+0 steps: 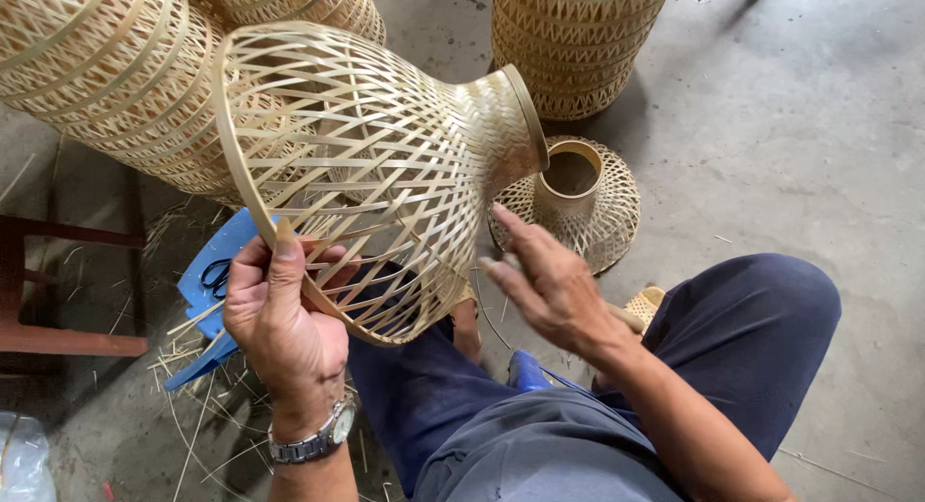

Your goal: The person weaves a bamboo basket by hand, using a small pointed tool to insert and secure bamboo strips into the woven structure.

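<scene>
Lying on its side above the lap, a bell-shaped woven bamboo shade is held at its wide open rim by the left hand. The thumb is pressed on the outside of the rim strip while the other fingers are curled inside the weave, so the rim is clamped between them. A metal wristwatch is worn on that wrist. The right hand is kept just beside the lower flank of the shade, fingers spread apart and extended towards the weave; whether the fingertips are touching the strips cannot be told. Nothing is gripped by it.

The narrow neck of the shade is pointed away and to the right, towards a smaller woven piece that is set on the concrete floor with its ringed collar facing up. Several larger woven bamboo forms are stacked at the upper left, and another tall one is stood at the top centre. A blue sheet is spread beneath the left hand, with black-handled scissors laid on it and loose bamboo slivers scattered around. Dark blue trousers are seen over the bent knees, and part of a reddish wooden stool is visible at the left edge.
</scene>
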